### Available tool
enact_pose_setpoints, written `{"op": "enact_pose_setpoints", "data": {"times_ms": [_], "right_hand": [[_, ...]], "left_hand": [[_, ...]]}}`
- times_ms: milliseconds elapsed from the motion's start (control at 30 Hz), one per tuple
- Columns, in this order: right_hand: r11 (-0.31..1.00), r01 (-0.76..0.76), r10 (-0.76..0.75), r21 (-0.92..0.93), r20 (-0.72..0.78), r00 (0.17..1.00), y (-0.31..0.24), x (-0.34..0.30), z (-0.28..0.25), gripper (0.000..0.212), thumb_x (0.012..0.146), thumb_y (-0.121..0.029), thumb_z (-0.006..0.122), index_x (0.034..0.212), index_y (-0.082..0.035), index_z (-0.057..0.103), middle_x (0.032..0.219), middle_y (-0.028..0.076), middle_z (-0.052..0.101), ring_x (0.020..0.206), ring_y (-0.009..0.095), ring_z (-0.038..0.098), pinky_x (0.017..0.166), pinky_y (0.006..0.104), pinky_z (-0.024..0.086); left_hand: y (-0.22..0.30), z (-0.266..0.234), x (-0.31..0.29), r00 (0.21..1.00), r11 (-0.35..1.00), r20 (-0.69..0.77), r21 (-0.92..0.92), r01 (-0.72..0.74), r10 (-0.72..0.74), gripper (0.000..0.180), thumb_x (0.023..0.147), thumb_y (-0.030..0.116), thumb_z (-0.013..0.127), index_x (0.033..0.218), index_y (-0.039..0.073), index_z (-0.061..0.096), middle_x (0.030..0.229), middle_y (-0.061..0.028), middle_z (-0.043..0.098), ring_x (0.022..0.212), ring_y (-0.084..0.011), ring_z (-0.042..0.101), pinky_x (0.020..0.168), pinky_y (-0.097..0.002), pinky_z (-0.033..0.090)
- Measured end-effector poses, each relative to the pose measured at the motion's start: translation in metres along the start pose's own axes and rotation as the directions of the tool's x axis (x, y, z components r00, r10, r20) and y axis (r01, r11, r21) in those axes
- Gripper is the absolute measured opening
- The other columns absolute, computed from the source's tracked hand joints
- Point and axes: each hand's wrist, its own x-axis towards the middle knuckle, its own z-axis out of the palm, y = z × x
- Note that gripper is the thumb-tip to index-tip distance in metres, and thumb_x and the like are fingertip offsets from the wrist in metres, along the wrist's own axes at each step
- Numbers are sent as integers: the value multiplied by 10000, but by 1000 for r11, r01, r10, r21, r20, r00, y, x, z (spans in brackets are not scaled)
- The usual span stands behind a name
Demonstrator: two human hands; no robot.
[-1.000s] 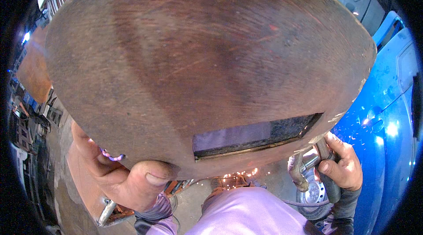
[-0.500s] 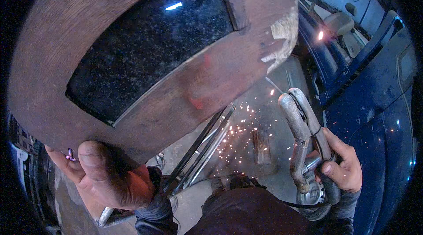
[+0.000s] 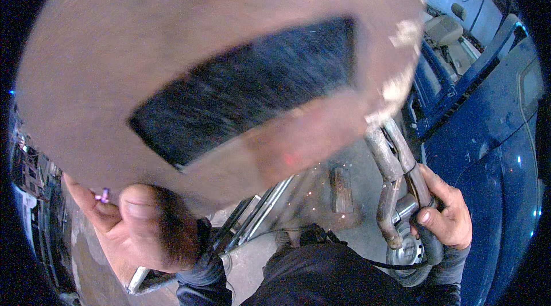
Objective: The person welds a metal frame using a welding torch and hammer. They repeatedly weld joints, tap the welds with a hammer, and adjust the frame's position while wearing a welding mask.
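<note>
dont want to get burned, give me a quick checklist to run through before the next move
1. Left hand holding the scuffed brown shield with a dark rectangular window: ok
2. Right hand gripping the grey, two-pronged metal holder: ok
3. Hands gloved: not ok, both bare
4. Rod clamped in the holder: cannot tell, its upper ends run behind the shield
5. No sparks about: not ok, small orange sparks show against the grey floor
6. Window uncracked: cannot tell, blurred
</note>
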Motion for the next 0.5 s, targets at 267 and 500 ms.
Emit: {"op": "enact_pose_setpoints", "data": {"times_ms": [267,500], "right_hand": [[999,26,-26,19,-3,1000,-2,2,4,742,939,-186,716,1553,54,375,1023,146,725,689,157,668,652,306,549],[996,-75,74,54,14,997,-6,0,4,768,930,-216,741,1561,33,381,1004,103,725,687,137,658,639,290,540]], "left_hand": [[11,17,2,941,995,329,-26,93,-79,1180,683,419,957,1568,-18,310,1435,-208,560,1315,-350,560,1124,-468,435],[19,14,5,907,978,368,31,207,-203,1206,658,439,972,1569,-4,317,1421,-177,576,1302,-337,570,1102,-468,450]]}}
